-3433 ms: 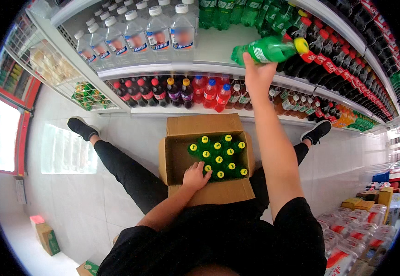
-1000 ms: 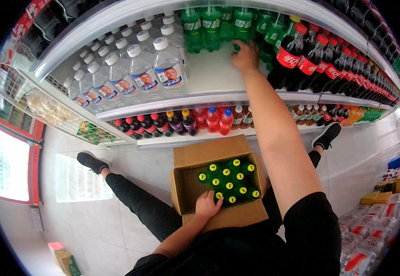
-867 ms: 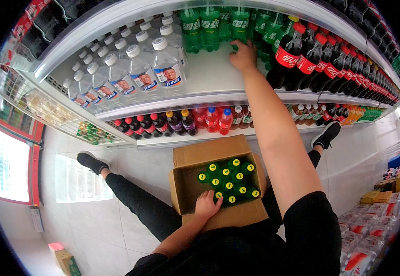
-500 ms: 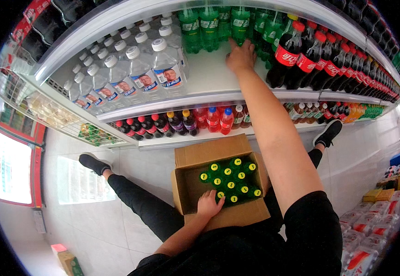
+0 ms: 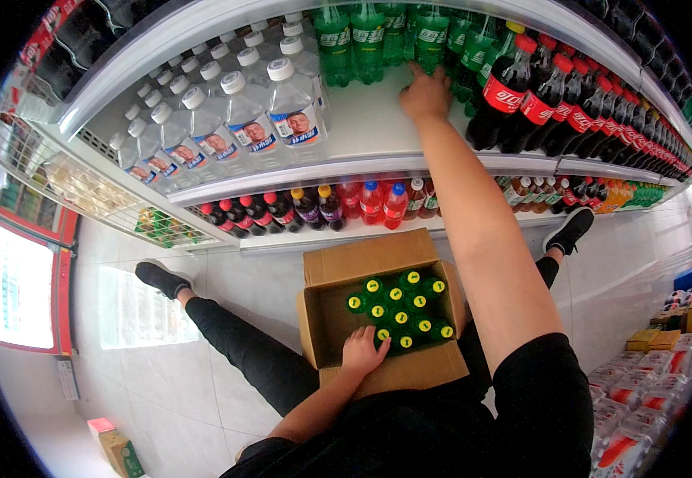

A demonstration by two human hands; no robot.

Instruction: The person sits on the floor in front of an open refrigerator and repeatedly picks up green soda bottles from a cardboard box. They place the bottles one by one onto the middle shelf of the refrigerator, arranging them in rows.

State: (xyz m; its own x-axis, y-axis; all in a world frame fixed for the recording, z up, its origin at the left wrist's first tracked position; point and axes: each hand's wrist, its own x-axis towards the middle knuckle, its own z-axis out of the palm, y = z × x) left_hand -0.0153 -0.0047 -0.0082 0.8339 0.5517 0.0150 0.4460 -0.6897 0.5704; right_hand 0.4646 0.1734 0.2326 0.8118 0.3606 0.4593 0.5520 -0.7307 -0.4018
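Black T-shirt (image 5: 441,434), black trousers (image 5: 250,346), black shoes (image 5: 161,278)

Pale floor (image 5: 250,287) (tiled); bright cooler (image 5: 63,303)

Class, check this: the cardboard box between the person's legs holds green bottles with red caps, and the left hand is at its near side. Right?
The cap colour is wrong: the head view shows yellow caps on the green bottles in the cardboard box. The rest stands.

A flat white shelf (image 5: 362,127) carries clear, white-capped plastic bottles (image 5: 250,123), green plastic bottles (image 5: 367,44) — and dark, red-capped plastic bottles (image 5: 539,107).
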